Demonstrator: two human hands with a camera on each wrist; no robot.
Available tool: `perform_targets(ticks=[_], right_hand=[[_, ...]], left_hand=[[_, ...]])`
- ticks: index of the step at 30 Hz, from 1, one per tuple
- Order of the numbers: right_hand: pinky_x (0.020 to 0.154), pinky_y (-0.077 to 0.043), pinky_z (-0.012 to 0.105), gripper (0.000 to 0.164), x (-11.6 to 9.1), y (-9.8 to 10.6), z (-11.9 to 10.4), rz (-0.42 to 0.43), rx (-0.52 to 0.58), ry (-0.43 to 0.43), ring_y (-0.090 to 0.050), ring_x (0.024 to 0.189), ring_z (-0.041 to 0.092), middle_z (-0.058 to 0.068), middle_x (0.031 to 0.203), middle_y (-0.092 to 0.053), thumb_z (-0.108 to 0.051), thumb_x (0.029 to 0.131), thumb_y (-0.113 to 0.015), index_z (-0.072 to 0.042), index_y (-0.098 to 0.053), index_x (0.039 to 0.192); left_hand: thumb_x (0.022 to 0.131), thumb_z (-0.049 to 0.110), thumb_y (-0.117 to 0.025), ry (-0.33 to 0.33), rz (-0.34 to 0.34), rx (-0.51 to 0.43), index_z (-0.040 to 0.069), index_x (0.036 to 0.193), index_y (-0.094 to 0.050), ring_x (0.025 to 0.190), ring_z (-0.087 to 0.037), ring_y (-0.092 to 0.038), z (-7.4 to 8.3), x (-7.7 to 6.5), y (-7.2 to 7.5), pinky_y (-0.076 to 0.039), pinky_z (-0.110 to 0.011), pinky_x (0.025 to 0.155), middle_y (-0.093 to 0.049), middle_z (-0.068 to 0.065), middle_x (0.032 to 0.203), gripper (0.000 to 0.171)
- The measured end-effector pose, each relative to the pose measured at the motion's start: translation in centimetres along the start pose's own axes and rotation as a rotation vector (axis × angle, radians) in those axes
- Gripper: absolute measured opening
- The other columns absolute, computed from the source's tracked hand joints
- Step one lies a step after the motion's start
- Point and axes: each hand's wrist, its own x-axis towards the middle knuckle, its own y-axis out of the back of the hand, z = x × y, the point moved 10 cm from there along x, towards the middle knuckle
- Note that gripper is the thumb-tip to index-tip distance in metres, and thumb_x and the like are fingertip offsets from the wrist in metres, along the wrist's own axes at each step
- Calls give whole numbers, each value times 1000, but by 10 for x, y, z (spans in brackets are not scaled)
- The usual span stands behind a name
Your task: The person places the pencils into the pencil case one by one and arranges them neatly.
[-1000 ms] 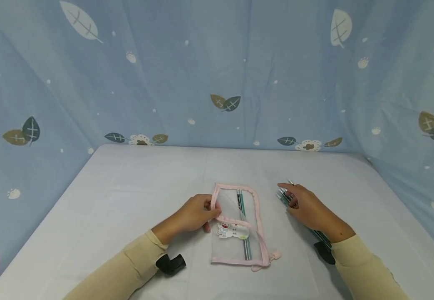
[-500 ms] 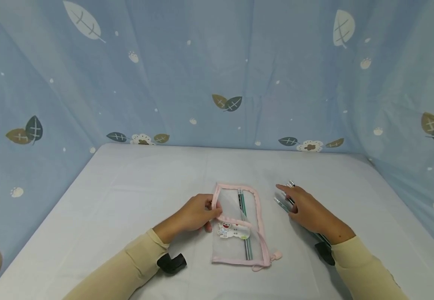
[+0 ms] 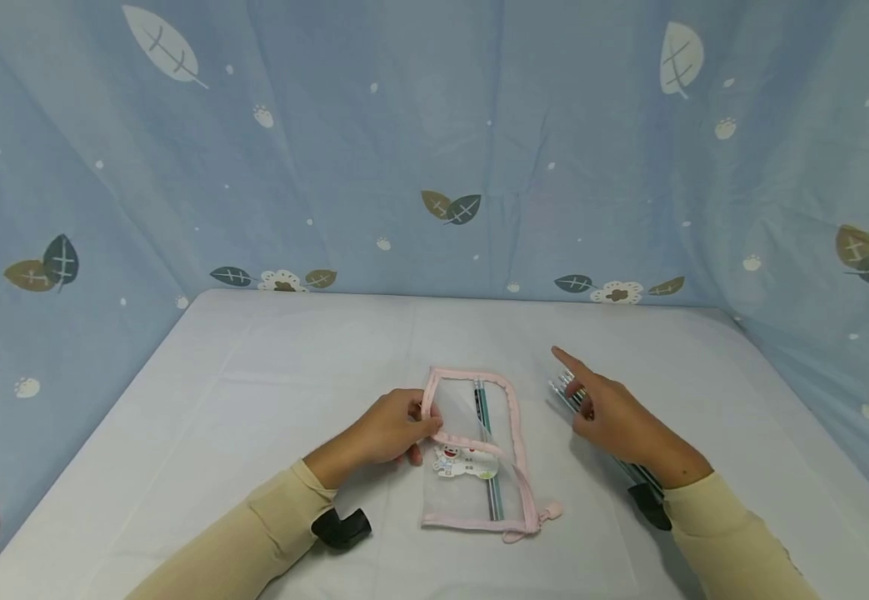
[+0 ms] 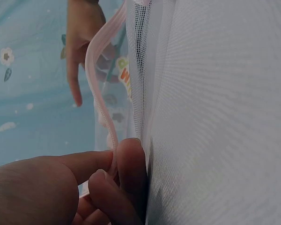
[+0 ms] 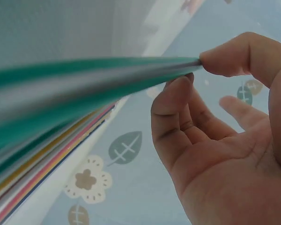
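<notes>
In the head view, a clear mesh pencil case [image 3: 452,504] with pink trim lies in the middle of the table, its flap edge lifted. My left hand [image 3: 389,427] pinches that pink edge between thumb and fingers. Through the mesh, green-striped pencils [image 3: 484,408] show inside the case. To the right, my right hand [image 3: 617,417] is over a bundle of pencils [image 3: 640,475], its index finger stretched forward. The right wrist view shows a green and grey pencil [image 5: 93,86] with its end pinched between thumb and finger. My right palm hides part of the bundle in the head view.
More striped pencils [image 5: 61,157] lie below the pinched one in the right wrist view. A pink zip pull [image 3: 550,511] sticks out at the case's lower right corner. A blue leaf-print curtain [image 3: 329,150] borders the white table [image 3: 292,350].
My right hand has shifted its fingers among the pencil ends, and its index finger now stretches out and up. The left hand and pencil case have stayed in place.
</notes>
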Motion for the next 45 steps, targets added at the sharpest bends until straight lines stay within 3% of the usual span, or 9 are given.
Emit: perform_targets(ticks=[5, 8, 14, 21, 26, 34, 45], right_hand=[[52, -43, 18, 76, 1, 5, -7, 20, -46, 41, -47, 62, 6, 0, 82, -59, -1, 82, -57, -26, -23, 145], [48, -42, 18, 72, 1, 7, -11, 21, -51, 60, -44, 57, 5, -4, 79, -56, -3, 84, -56, -27, -25, 144], [46, -42, 18, 76, 0, 18, -23, 86, -51, 100, -44, 55, 3, -1, 82, -56, -5, 86, -57, -28, -17, 146], [47, -44, 19, 83, -1, 29, -31, 146, 31, 127, -46, 58, 3, 0, 87, -54, -5, 88, -57, -30, -5, 147], [50, -46, 19, 82, -1, 33, -31, 196, 63, 135, -48, 62, 4, 0, 88, -53, -4, 88, -56, -30, -6, 147], [50, -53, 22, 75, -3, 30, -29, 165, 210, 109, -57, 60, 11, 4, 92, -53, -2, 91, -49, -34, -8, 147], [53, -55, 26, 71, -5, 35, -32, 251, 302, 134, -60, 63, 11, 6, 98, -57, -2, 93, -48, -33, -13, 146]], left_hand=[[90, 25, -59, 6, 0, -9, 17, 92, -60, 47, -15, -60, -1, -1, 2, -44, -25, 33, -62, -2, 88, 8], [90, 25, -59, 8, -1, -11, 17, 92, -60, 46, -15, -60, -2, -1, 2, -44, -26, 33, -62, -2, 88, 8], [90, 25, -59, 3, -3, -11, 17, 93, -60, 46, -15, -60, -1, -1, 3, -45, -27, 33, -62, -3, 87, 9], [91, 25, -58, -1, -3, -10, 16, 94, -60, 46, -15, -59, 0, -2, 5, -45, -27, 33, -62, -3, 88, 9], [91, 25, -58, -1, -2, 1, 17, 94, -60, 47, -15, -60, 0, -1, 5, -45, -27, 34, -61, -3, 88, 9], [91, 24, -58, 11, -14, -13, 17, 95, -60, 47, -16, -62, 1, 0, 3, -52, -30, 40, -62, -4, 87, 8], [91, 24, -58, 19, -20, -52, 16, 96, -59, 48, -16, -62, -4, 1, -2, -54, -33, 43, -60, -7, 86, 10]])
